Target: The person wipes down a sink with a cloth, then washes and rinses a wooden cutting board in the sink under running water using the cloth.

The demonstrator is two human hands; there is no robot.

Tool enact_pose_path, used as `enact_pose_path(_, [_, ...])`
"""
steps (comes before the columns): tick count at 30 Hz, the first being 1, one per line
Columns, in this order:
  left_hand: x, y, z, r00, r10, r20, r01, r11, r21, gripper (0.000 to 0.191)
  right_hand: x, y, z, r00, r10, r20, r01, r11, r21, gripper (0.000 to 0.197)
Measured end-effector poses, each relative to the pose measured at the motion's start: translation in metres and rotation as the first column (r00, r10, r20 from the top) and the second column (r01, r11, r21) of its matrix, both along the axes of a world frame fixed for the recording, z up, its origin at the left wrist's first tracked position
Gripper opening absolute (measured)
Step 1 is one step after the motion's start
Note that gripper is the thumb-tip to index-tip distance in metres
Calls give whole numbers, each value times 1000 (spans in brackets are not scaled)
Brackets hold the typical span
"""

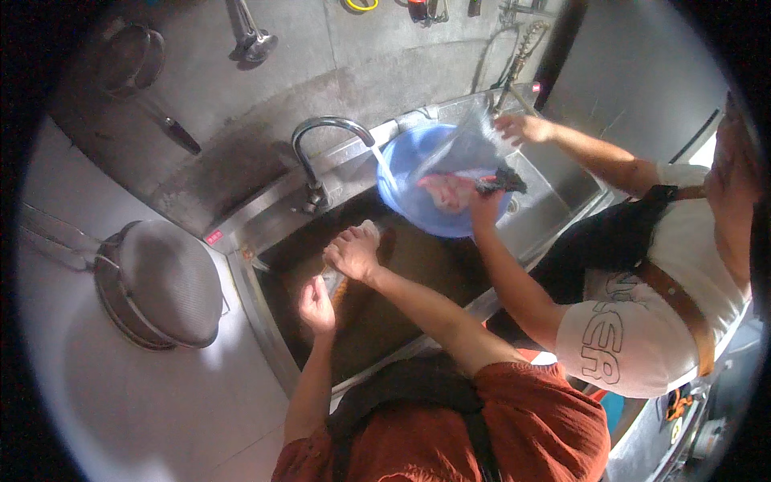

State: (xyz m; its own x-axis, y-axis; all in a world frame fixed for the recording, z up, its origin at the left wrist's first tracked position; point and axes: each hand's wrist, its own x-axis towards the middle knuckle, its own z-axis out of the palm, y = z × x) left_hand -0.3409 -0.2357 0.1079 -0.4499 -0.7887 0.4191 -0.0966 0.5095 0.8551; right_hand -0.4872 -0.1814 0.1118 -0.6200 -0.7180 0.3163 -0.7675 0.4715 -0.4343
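Note:
Over the dark basin of a steel sink (415, 301), my right hand (354, 252) is closed around a whitish, limp-looking item (368, 229), whose kind I cannot make out. Just below it, my left hand (317, 306) has thumb and finger pinched at the lower end of what the right hand holds; the pinched part is too small to identify. Behind the hands shows a pale translucent patch with an orange strip (341, 291) beside it, both blurred. Ahead and to the right, water runs from a curved chrome faucet (331, 123) into a blue plastic basin (391, 162).
A co-worker's hand (486, 208) holds a raw pink piece with a dark end (452, 190) in the basin. Their other hand (524, 129) is by a clear plastic bag (464, 141). Large mesh strainers (171, 283) lie left; ladles (256, 45) hang on the wall.

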Motion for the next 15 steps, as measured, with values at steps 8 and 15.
enact_pose_path(8, [0, 3, 5, 999, 4, -52, -3, 1000, 30, 15, 6, 0, 17, 998, -60, 24, 61, 997, -46, 34])
enact_pose_path(15, [-3, 4, 0, 998, -26, -62, 29, 998, 47, 15, -6, -1, 0, 973, -59, -223, 29, 990, -137, 28])
